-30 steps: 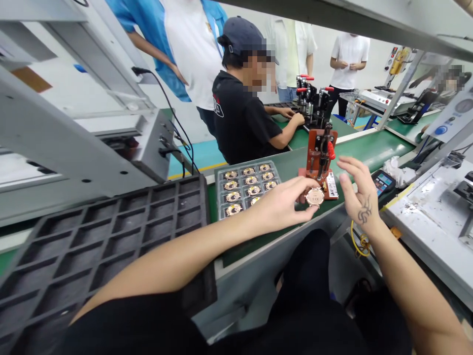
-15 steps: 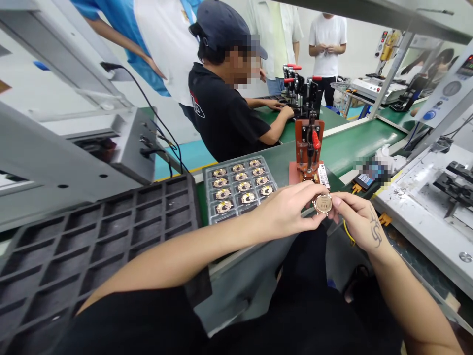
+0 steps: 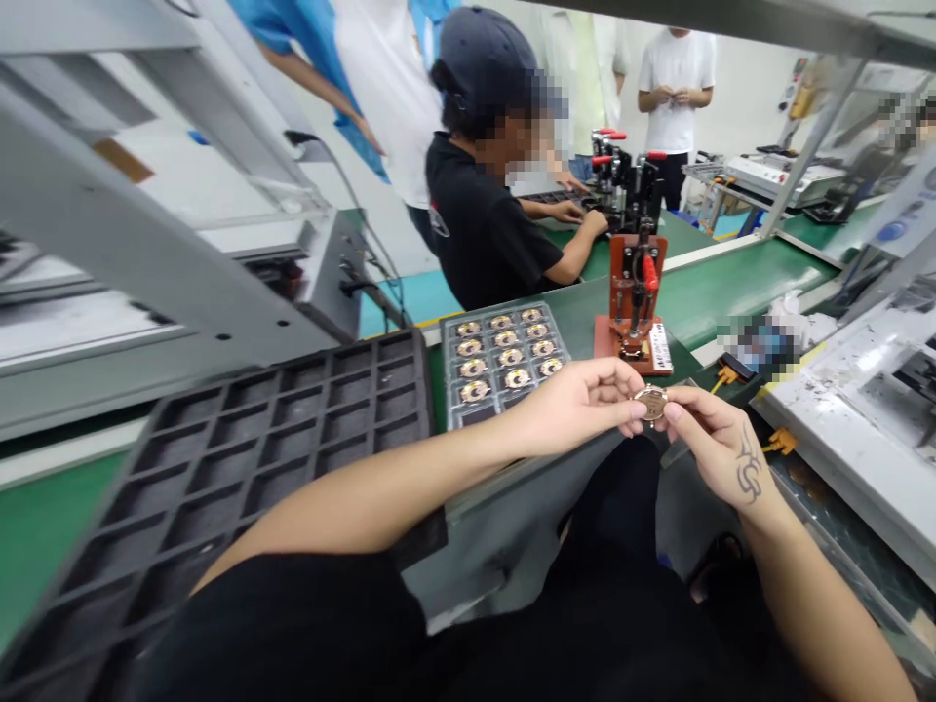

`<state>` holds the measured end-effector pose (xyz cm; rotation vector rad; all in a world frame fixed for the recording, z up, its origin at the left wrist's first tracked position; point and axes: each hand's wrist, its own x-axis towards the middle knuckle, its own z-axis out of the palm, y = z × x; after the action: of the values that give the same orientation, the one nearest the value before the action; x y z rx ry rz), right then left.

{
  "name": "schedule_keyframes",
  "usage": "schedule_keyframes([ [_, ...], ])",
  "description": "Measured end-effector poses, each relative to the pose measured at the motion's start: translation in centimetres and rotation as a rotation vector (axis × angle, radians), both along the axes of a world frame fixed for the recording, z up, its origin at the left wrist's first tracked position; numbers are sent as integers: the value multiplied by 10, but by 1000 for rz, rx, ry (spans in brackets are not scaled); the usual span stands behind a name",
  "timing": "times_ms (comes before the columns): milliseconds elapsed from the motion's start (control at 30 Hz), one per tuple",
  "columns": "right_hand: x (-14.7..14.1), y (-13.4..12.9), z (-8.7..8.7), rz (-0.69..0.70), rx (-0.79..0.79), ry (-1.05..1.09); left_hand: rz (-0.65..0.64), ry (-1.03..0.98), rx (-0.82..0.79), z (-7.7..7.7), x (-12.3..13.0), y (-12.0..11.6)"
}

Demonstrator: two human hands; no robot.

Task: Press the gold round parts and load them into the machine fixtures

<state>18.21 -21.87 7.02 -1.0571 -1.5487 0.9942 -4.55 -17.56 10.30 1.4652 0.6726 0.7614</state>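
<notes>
A small round gold-rimmed watch part (image 3: 650, 403) is pinched between both hands, its flat engraved face turned up. My left hand (image 3: 585, 405) grips its left edge with thumb and fingers. On the right edge, my right hand (image 3: 706, 429) holds it between thumb and forefinger; a tattoo marks that wrist. Just beyond the hands stands a red-brown toggle press (image 3: 635, 292) with a red handle. Left of it lies a clear plastic tray (image 3: 451, 366) with several similar gold round parts in its compartments.
A black compartment tray (image 3: 241, 448) fills the left. Across the green bench (image 3: 746, 283) a person in a black shirt (image 3: 489, 229) works near more clamps. A dark handheld device (image 3: 760, 346) and a white machine (image 3: 863, 400) are at right; other people stand behind.
The view has swung left, so everything sits farther right. My left fingers have shifted on the round part, with the thumb now at its near left edge, and the part looks tilted differently.
</notes>
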Motion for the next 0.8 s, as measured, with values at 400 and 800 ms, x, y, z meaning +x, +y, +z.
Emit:
schedule_keyframes([
  [400,52,-12,-65,-239,-258,-269,1079,1150,250,-25,-290,77],
  [800,61,-9,-81,-208,-246,-318,1004,1112,230,-88,-306,109],
])
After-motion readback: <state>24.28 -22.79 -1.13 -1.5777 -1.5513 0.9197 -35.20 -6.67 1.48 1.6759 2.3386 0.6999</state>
